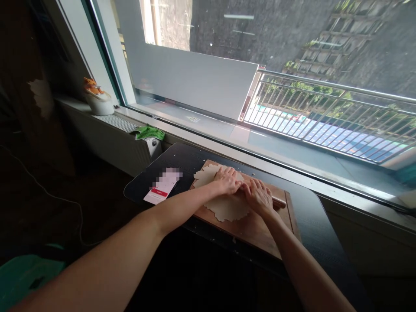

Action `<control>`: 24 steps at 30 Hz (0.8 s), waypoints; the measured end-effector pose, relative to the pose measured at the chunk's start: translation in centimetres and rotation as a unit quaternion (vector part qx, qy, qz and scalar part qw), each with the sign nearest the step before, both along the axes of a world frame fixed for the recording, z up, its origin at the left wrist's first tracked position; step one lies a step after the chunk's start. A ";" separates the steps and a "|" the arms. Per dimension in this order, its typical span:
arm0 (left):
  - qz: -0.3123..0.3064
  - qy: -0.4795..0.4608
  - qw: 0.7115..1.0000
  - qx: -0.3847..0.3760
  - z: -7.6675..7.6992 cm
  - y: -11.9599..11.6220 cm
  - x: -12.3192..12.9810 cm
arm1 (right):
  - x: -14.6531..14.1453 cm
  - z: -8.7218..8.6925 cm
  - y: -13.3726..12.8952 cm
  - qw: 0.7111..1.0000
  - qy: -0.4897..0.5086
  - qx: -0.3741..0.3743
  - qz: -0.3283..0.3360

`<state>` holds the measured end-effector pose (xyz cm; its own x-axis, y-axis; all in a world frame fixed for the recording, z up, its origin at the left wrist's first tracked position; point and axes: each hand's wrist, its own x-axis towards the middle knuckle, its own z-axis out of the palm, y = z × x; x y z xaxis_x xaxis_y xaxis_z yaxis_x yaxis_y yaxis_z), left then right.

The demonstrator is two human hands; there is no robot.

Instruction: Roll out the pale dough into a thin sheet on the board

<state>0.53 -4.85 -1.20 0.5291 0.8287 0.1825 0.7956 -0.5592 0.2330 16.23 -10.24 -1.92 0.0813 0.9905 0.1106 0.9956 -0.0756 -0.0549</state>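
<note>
A flat, ragged-edged sheet of dough [226,209] lies on a wooden board [260,232]. Across the dough runs a wooden rolling pin [278,202], its right end showing beyond my fingers. My left hand [229,180] rests over the left part of the pin, fingers curled forward over it. My right hand [259,195] presses on the pin nearer its right end. The two hands almost touch at the thumbs. Most of the pin is hidden under them.
A phone [161,188] with a lit screen lies left of the board on the dark table [146,177]. Behind are a green cloth [150,132] and a white pot [100,104] on a radiator, beside a large window. Small crumbs dot the table.
</note>
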 end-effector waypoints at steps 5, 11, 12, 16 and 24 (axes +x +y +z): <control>-0.099 0.032 0.994 0.029 -1.5 -4.2 -3.6 | 2.6 -2.1 -5.4 0.987 0.012 0.061 0.147; -0.080 0.028 0.996 0.033 -0.3 -3.8 -4.9 | 5.2 0.0 -3.7 0.986 0.037 0.008 0.165; -0.073 0.027 0.996 0.036 0.2 -3.1 -5.2 | 4.7 0.7 -2.7 0.985 0.041 0.014 0.169; -0.020 0.036 0.998 0.048 1.4 0.1 -8.2 | 1.1 2.4 1.6 0.978 0.057 0.032 0.198; 0.104 -0.010 0.994 0.006 -1.0 3.0 -9.7 | -4.5 0.7 6.8 0.990 0.038 0.002 0.138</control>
